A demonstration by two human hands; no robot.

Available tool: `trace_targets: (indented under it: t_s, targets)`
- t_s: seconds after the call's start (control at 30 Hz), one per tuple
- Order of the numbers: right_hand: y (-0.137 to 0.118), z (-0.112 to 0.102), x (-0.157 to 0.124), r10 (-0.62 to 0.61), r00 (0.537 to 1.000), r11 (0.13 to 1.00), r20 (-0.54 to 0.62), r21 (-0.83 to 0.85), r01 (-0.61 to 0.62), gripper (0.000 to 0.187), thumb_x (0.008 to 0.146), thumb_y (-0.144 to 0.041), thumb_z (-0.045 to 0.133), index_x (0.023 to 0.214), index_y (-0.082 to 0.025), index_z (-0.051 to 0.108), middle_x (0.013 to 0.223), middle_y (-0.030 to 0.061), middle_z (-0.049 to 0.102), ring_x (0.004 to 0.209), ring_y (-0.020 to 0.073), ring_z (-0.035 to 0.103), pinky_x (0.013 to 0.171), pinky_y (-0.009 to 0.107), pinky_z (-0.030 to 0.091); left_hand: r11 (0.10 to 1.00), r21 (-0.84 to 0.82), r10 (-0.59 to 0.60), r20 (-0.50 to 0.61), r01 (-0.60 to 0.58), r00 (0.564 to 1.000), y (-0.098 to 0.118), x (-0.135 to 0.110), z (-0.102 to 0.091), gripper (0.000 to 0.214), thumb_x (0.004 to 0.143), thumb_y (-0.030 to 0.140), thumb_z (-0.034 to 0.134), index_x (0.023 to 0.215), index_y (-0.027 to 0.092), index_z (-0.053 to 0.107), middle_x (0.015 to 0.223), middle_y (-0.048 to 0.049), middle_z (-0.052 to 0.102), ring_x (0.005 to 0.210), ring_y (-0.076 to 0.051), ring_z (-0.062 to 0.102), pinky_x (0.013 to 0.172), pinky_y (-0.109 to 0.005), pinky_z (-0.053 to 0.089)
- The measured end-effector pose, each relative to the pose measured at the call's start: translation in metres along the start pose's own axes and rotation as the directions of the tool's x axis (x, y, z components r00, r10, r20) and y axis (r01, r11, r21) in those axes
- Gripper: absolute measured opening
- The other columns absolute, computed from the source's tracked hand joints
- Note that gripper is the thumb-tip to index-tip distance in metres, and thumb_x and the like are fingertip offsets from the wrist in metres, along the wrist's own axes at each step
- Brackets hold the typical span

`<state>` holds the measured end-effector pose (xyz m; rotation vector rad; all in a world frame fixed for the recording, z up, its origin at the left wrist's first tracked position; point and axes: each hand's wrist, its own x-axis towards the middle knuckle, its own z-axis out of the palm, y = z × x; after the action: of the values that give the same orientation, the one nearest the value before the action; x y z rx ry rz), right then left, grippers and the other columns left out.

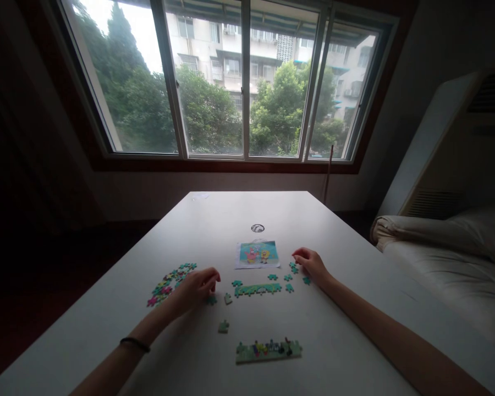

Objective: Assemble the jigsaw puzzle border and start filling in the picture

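My left hand (202, 281) is over the left side of the white table, fingers curled down and closed, just above a teal puzzle piece (212, 300). Whether anything is in those fingers is hidden. On the right, my right hand (311, 263) has its fingers bent together beside a few teal pieces (293, 268); I cannot make out anything in them. Between the hands lies a joined teal strip of puzzle (258, 289). Nearer me is a second joined strip (269, 352), green with coloured figures. A heap of loose pieces (165, 286) sits partly behind my left forearm.
A printed cartoon picture (257, 254) lies beyond the teal strip. Single pieces (223, 326) are scattered around the strips. The white table (247, 212) has a round fitting (258, 228) farther back. A sofa (449, 258) stands right, and windows (214, 110) face me.
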<state>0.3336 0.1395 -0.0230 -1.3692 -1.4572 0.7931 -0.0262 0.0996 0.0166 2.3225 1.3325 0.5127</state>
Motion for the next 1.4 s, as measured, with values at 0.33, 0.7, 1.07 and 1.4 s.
trace_targets:
  t_s: [0.33, 0.7, 1.07, 1.4]
  targets:
    - [0.002, 0.000, 0.000, 0.000, 1.000, 1.000, 0.013, 0.006, 0.000, 0.019, 0.067, -0.028, 0.055, 0.074, -0.014, 0.064, 0.060, 0.0010, 0.060, 0.058, 0.0130, 0.054, 0.049, 0.022, 0.039, 0.987, 0.029, 0.137, 0.356, -0.157, 0.924, 0.033, -0.017, -0.025, 0.020, 0.071, 0.026, 0.065, 0.089, 0.021, 0.062, 0.080, 0.0011, 0.057, 0.072, -0.014, 0.052, 0.064, -0.022, 0.040]
    - [0.002, 0.000, 0.000, 0.008, 1.000, 1.000, 0.008, 0.006, -0.008, 0.019, 0.066, -0.029, 0.055, 0.074, -0.014, 0.064, 0.060, 0.0005, 0.060, 0.054, 0.0115, 0.052, 0.046, 0.021, 0.038, 0.986, 0.114, 0.101, 0.177, -0.122, 0.979, 0.027, -0.010, -0.001, 0.018, 0.081, 0.024, 0.051, 0.096, 0.023, 0.060, 0.100, -0.0034, 0.058, 0.085, -0.018, 0.056, 0.074, -0.025, 0.041]
    - [0.005, 0.000, 0.002, -0.011, 1.000, 1.000, 0.006, -0.023, 0.011, 0.020, 0.067, -0.030, 0.054, 0.075, -0.014, 0.064, 0.061, 0.0015, 0.061, 0.056, 0.0133, 0.054, 0.052, 0.024, 0.043, 0.988, 0.109, 0.088, 0.187, -0.109, 0.979, 0.017, -0.004, 0.005, 0.010, 0.080, 0.020, 0.050, 0.079, 0.019, 0.059, 0.091, -0.0037, 0.058, 0.079, -0.017, 0.056, 0.070, -0.024, 0.041]
    - [-0.001, -0.001, -0.001, -0.005, 1.000, 1.000, 0.010, -0.029, 0.005, 0.018, 0.067, -0.028, 0.054, 0.074, -0.015, 0.064, 0.061, 0.0014, 0.062, 0.057, 0.0135, 0.055, 0.054, 0.025, 0.043, 0.991, 0.099, 0.071, 0.223, -0.095, 0.972, 0.009, -0.007, -0.008, 0.009, 0.080, 0.024, 0.052, 0.080, 0.019, 0.059, 0.088, -0.0031, 0.059, 0.077, -0.016, 0.056, 0.068, -0.024, 0.042]
